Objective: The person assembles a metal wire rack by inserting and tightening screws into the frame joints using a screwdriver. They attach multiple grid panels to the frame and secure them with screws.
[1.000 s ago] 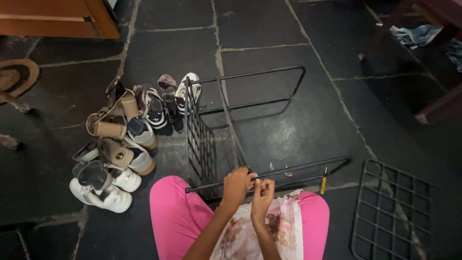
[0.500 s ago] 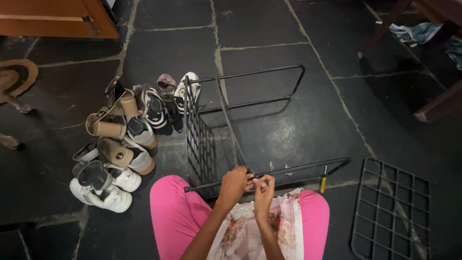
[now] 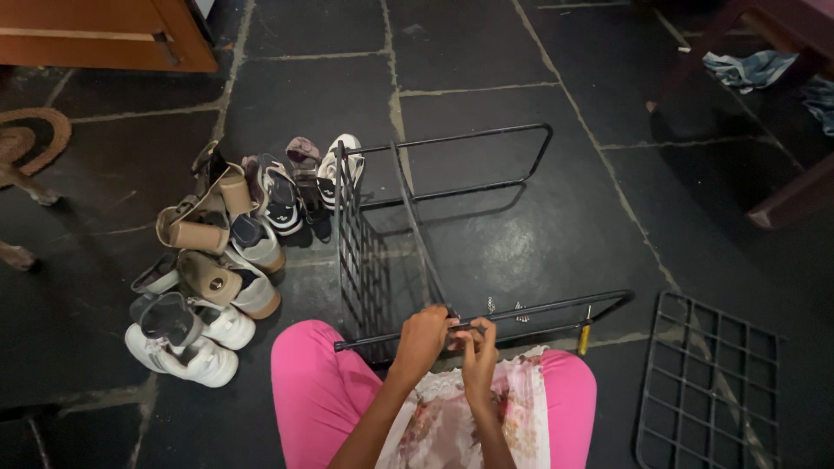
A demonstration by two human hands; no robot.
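A black metal rack frame lies on its side on the dark stone floor, with a wire grid panel standing upright at its left. Its near tube runs across just above my pink-clad knees. My left hand grips that tube near its middle. My right hand is pinched against the tube right beside the left, fingers closed on something small that I cannot make out. Two small metal screws lie on the floor just past the tube.
A pile of shoes sits to the left of the rack. A loose black grid panel lies flat at the right. A yellow-handled screwdriver lies by my right knee. Wooden furniture stands at top left and right, with cloths on the floor.
Both hands stay on the near tube with only slight finger shifts. The rack and the rest have not moved.
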